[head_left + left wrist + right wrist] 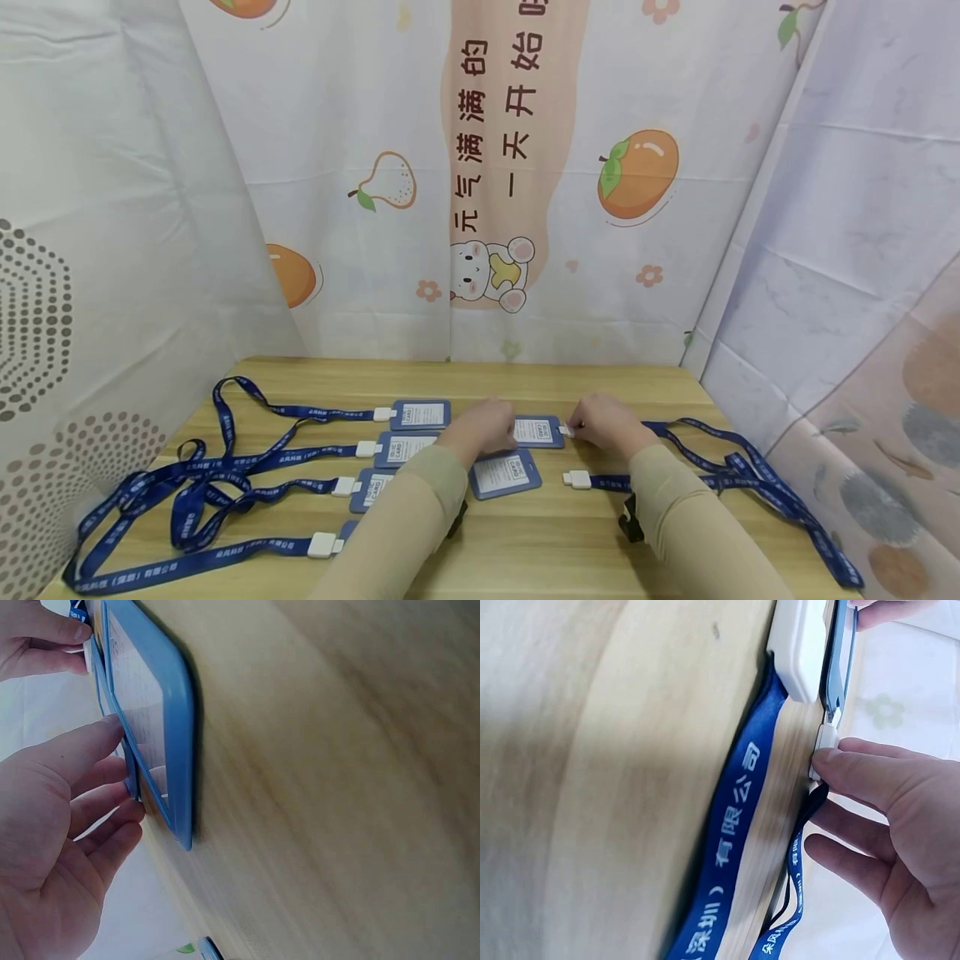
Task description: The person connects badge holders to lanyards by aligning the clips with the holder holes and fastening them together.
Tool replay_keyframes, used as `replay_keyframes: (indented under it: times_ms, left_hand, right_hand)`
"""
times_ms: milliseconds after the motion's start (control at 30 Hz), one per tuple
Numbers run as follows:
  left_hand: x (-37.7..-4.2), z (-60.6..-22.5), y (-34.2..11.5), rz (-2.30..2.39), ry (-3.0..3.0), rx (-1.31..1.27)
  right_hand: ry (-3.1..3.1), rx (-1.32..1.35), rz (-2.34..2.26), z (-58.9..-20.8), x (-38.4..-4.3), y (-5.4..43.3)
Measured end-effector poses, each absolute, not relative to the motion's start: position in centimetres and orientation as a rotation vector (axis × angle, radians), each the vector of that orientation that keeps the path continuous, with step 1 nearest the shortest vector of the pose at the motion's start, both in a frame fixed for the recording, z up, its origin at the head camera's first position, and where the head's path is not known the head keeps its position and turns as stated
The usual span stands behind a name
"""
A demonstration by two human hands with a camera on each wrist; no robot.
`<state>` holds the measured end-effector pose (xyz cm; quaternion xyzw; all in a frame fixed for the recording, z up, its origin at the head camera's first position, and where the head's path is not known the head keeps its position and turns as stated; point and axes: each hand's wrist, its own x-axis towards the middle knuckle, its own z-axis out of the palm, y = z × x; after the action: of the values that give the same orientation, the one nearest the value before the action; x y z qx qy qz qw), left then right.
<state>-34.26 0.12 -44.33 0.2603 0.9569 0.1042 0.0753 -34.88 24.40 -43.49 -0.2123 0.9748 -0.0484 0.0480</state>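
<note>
My left hand (483, 423) pinches the left end of a blue card holder (537, 432) with a white ID card in it. At the holder's other end, my right hand (609, 423) pinches the white clip (824, 741) of a dark blue lanyard (796, 855), thumb against the clip. Clip and holder meet at a small strap. Nearer me lies another card holder (506, 473), slightly turned, with no lanyard on it. To its right, apart from it, a white clip (576, 478) on a second lanyard lies under my right forearm.
On the left, several blue lanyards (232, 467) lie looped and overlapping, their white clips joined to card holders (422, 414) in a column. My left sleeve covers part of that column. Lanyard straps (780, 492) spread on the right. Printed curtains (360, 275) surround the wooden table (540, 550).
</note>
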Motion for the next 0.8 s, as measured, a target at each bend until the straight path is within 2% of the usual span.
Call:
replay_keyframes:
  times_ms: [800]
  left_hand:
    - [-35.11, -44.9, 0.47, 0.315, 2.869, 0.75]
  right_hand:
    - [2.959, -0.649, -0.174, -43.57, -35.19, 24.64]
